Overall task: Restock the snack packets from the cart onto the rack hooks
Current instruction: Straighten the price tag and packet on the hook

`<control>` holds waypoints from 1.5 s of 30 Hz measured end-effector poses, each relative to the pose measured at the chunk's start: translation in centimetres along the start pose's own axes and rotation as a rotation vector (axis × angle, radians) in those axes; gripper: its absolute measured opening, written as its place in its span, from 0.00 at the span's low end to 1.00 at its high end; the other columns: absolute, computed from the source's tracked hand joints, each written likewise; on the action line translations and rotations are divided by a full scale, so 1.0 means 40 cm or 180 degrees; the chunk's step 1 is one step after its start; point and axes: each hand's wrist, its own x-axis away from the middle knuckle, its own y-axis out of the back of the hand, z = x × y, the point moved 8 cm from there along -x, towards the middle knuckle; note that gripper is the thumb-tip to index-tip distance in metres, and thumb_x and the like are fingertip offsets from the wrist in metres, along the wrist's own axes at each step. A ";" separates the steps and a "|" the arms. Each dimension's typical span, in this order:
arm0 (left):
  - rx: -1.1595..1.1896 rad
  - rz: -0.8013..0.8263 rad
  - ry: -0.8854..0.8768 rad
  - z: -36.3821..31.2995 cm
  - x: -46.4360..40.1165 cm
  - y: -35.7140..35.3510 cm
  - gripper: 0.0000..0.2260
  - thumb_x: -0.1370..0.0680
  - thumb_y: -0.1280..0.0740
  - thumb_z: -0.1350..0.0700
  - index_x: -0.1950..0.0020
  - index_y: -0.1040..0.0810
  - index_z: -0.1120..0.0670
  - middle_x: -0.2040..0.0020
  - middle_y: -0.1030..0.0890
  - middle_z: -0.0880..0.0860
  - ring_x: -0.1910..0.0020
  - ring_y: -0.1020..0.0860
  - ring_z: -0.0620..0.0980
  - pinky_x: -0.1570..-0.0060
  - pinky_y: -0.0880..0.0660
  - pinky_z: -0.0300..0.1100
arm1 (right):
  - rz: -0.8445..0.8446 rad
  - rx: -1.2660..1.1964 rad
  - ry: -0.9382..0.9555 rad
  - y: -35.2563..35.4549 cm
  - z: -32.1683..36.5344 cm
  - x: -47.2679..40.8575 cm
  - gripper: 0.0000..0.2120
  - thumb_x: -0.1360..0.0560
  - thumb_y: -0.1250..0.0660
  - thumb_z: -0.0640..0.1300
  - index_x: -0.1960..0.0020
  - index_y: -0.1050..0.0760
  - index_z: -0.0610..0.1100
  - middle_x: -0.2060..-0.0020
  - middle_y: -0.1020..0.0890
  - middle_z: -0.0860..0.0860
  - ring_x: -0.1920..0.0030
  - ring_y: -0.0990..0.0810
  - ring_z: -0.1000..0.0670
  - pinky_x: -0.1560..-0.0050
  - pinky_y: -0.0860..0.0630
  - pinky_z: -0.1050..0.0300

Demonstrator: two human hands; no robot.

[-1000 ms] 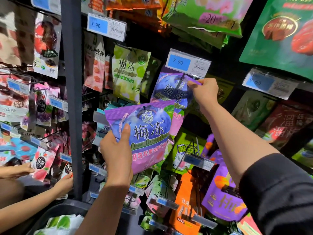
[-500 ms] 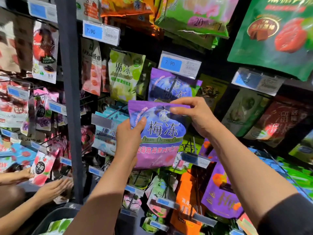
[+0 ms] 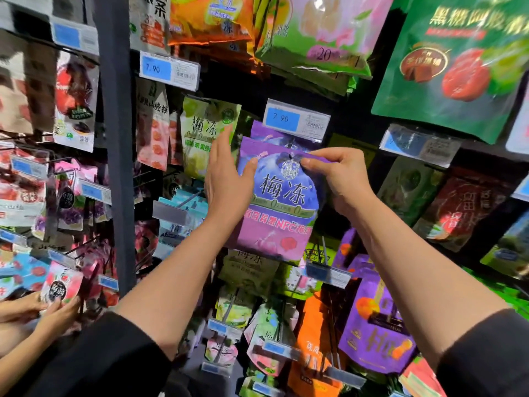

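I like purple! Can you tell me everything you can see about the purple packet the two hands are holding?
The purple packet is a flat, shiny plastic pouch with big dark characters, a round blue picture and pink writing below. It hangs upright in front of another purple packet, just under a 7.90 price tag. The right hand pinches its top edge by the small hang hole. The left hand rests against its left side, thumb on the front.

hook — hidden behind purple packet (image 3: 279,202) | price tag (image 3: 419,144) — blurred

Left hand (image 3: 226,181) flat, right hand (image 3: 340,179) pinching
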 end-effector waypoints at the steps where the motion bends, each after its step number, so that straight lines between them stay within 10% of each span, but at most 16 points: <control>1: -0.0158 0.0080 -0.0248 -0.020 -0.016 -0.007 0.27 0.22 0.35 0.60 0.24 0.40 0.53 0.26 0.36 0.53 0.27 0.37 0.51 0.32 0.41 0.40 | -0.0057 -0.0013 -0.0023 -0.001 -0.004 -0.006 0.06 0.31 0.28 0.31 0.63 0.18 0.40 0.71 0.17 0.47 0.65 0.18 0.44 0.57 0.20 0.47; 10: -0.1456 0.0794 -0.1281 -0.064 -0.088 -0.101 0.30 0.20 0.43 0.65 0.21 0.49 0.50 0.21 0.50 0.52 0.22 0.55 0.56 0.25 0.51 0.52 | -0.0405 -0.0306 -0.0178 -0.018 -0.019 -0.046 0.06 0.30 0.30 0.31 0.61 0.18 0.40 0.67 0.15 0.46 0.64 0.16 0.44 0.57 0.18 0.46; 19: -0.1458 0.0947 -0.0953 -0.013 -0.074 -0.104 0.36 0.21 0.43 0.66 0.22 0.55 0.42 0.21 0.52 0.49 0.22 0.59 0.53 0.26 0.52 0.60 | -0.0412 -0.0206 -0.0094 -0.027 -0.031 -0.041 0.05 0.29 0.30 0.32 0.61 0.19 0.40 0.69 0.16 0.49 0.67 0.16 0.50 0.65 0.20 0.58; 39: -0.1393 0.0827 -0.0916 -0.012 -0.066 -0.111 0.34 0.20 0.43 0.64 0.22 0.57 0.43 0.21 0.50 0.51 0.22 0.58 0.53 0.26 0.50 0.59 | -0.0914 0.0221 -0.0260 -0.002 -0.086 -0.126 0.06 0.34 0.25 0.39 0.67 0.19 0.47 0.61 0.14 0.46 0.58 0.15 0.44 0.57 0.18 0.40; 45: -0.1405 0.0892 -0.0866 -0.007 -0.060 -0.118 0.38 0.21 0.42 0.65 0.24 0.62 0.39 0.21 0.49 0.51 0.22 0.57 0.52 0.26 0.48 0.58 | -0.0959 0.0057 -0.0592 0.010 -0.155 -0.191 0.18 0.38 0.23 0.43 0.50 0.20 0.40 0.56 0.15 0.45 0.56 0.16 0.46 0.50 0.19 0.44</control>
